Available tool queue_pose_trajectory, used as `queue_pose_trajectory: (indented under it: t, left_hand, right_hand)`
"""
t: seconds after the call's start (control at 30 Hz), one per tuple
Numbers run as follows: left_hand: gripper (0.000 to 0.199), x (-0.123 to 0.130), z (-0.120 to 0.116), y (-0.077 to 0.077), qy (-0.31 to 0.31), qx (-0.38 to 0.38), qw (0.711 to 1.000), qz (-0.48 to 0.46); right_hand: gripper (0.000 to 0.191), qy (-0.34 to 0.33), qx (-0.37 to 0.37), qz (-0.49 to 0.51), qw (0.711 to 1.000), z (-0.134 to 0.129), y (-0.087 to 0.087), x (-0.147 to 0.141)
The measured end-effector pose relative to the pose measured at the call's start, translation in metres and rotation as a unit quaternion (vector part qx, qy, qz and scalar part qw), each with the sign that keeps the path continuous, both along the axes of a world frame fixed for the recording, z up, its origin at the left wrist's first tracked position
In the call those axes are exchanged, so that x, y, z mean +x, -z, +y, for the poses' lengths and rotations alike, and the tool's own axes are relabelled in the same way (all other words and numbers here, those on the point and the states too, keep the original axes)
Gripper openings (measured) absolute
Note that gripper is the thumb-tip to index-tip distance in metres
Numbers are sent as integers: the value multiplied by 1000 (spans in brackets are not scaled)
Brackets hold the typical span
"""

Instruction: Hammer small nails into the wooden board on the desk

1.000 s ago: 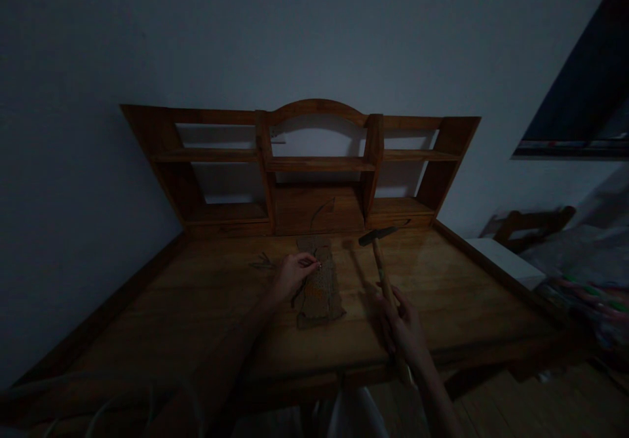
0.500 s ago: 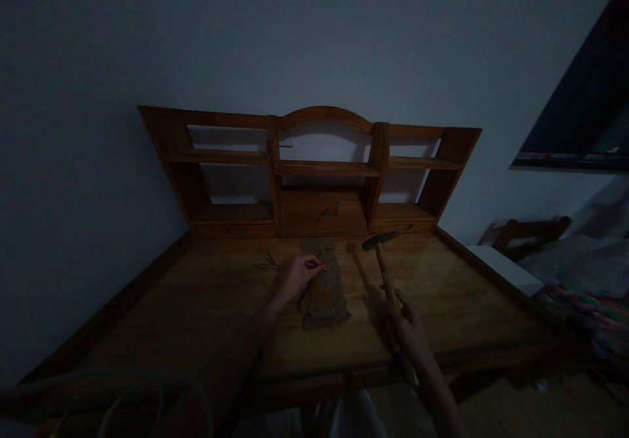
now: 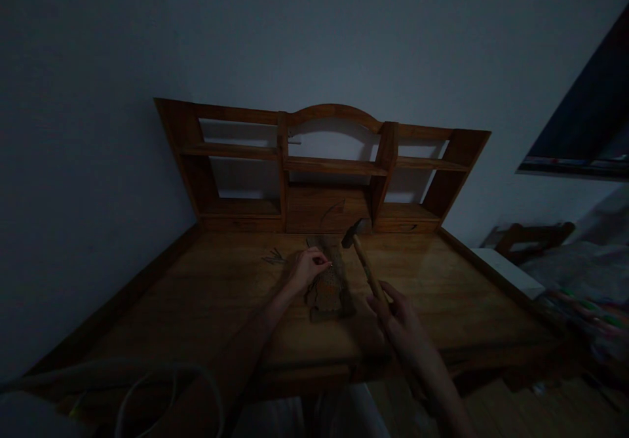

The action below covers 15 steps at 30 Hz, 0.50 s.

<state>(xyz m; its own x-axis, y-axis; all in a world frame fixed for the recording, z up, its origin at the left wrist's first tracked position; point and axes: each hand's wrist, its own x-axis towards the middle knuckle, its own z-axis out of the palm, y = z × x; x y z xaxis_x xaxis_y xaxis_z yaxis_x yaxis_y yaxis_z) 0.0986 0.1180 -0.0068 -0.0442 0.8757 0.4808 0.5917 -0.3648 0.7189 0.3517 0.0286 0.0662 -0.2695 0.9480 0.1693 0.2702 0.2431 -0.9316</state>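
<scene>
Head view: a brown, rough-textured flat slab (image 3: 328, 296) lies on the pale-brown wooden surface (image 3: 221, 287), in front of the person. The left hand (image 3: 307, 269) is over its upper part, thumb and fingers pinched together on a small, glinting object (image 3: 331, 265); the light is too dim to tell what it is, perhaps a nail. The right hand (image 3: 399, 313) has its fingers wrapped around the light wooden handle of a dark-headed hammer (image 3: 367, 265), the head raised near the slab's right edge. Thin, dark, stick-like pieces (image 3: 275, 256) lie left of the slab.

Good handling here calls for a light pinch low on the small object, keeping it upright and the fingertips clear of the hammer's path. Short, gentle taps suit so small a target; a wide swing could catch the left fingers or tip the piece. The slab looks crumbly, so heavy blows may crack it.
</scene>
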Motion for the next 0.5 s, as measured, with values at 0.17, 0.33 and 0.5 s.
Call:
queue_pose_trajectory:
  t: [0.17,0.33,0.5]
  left_hand:
    - [16,-2,2,2,-1,1,1000,4]
    - [20,-1,5,5,-23,-17,1000,3]
    - [19,1,4,4,-15,-29,999,4]
  right_hand:
    - [35,-52,47,-42,997,-11,-19,-12]
    - [36,-54,71,-122,988,-14,-7,-20]
    - [38,-44,63,-161,984,-14,3,-23]
